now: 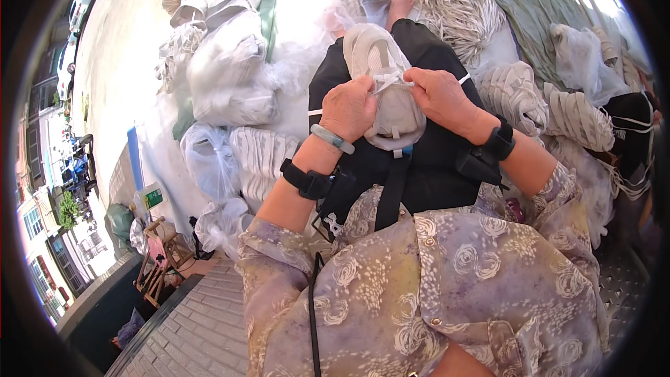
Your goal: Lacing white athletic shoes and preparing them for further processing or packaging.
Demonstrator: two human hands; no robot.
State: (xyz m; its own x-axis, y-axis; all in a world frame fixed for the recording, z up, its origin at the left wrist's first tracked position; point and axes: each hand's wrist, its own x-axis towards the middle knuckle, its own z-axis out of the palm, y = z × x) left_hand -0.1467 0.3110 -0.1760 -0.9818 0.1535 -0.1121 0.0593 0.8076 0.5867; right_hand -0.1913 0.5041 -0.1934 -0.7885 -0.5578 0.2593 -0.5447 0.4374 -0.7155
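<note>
A white shoe upper (pixel 399 120) rests on my lap over black cloth, its heel tab toward me. Across its opening a white shoelace (pixel 388 81) is gathered in a knot or bow, whose exact form is too small to tell. My left hand (pixel 349 107) pinches the lace on the left side, fingertips closed. On the other side my right hand (pixel 447 102) has its thumb and forefinger closed on the lace as well. My curled fingers hide parts of the upper's edges. Both wrists wear black straps, and a pale bangle circles the left one.
Stacked white shoe uppers (pixel 515 95) lie at right, more (pixel 262 157) at left. Clear plastic bags (pixel 234 84) stand at left. A heap of white laces (pixel 457 10) sits beyond my knees. A small wooden chair (pixel 162 258) is at lower left.
</note>
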